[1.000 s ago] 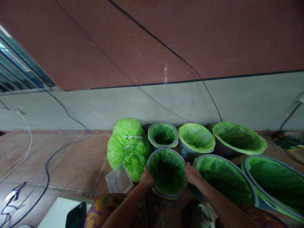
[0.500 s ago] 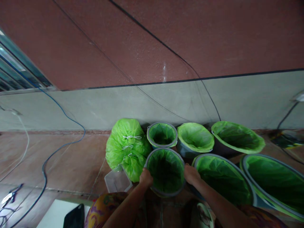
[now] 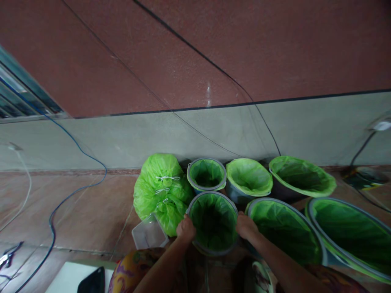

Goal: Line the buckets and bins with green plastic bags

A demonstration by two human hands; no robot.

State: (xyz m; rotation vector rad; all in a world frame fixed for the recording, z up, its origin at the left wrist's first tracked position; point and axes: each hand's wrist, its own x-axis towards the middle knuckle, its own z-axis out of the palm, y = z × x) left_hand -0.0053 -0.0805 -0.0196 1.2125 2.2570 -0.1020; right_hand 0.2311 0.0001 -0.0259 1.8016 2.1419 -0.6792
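Note:
A small grey bin [image 3: 213,248] lined with a green plastic bag sits on the floor right in front of me. My left hand [image 3: 185,228] is closed on its left rim. My right hand [image 3: 246,226] is closed on its right rim. Both forearms reach up from the bottom of the view. The bin stands upright between tied green bags [image 3: 160,190] on its left and a larger lined bin [image 3: 285,234] on its right.
Several more green-lined bins stand against the grey wall: one behind [image 3: 207,175], others [image 3: 249,179] [image 3: 301,179] [image 3: 351,232] to the right. A clear plastic tub [image 3: 148,235] lies by the bags. A blue cable [image 3: 70,191] crosses the tiled floor at left.
The view has drifted slightly; the bin and both hands sit a little further left. Both hands keep hold of the rim.

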